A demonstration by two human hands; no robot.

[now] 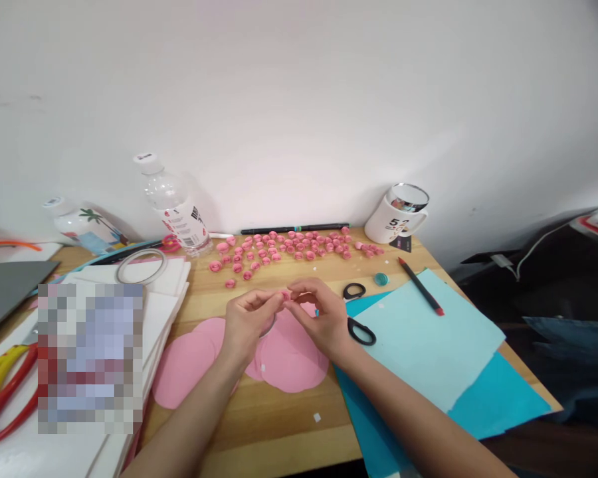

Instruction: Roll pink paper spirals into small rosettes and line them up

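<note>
Both my hands meet over the middle of the wooden table (279, 425). My left hand (246, 318) and my right hand (319, 318) pinch a small pink paper roll (284, 295) between their fingertips. Under them lie several pink paper circles (189, 368). Beyond, near the wall, several finished pink paper rolls (289, 247) are spread out. Black-handled scissors (361, 330) lie just right of my right hand.
Light and darker blue paper sheets (428, 345) with a red-tipped pencil (421, 285) lie at right. A white mug (398, 216), a black pen (294, 229), two plastic bottles (172, 202), a tape ring (140, 265), white sheets (164, 299) and red-handled pliers (4, 392) surround the work area.
</note>
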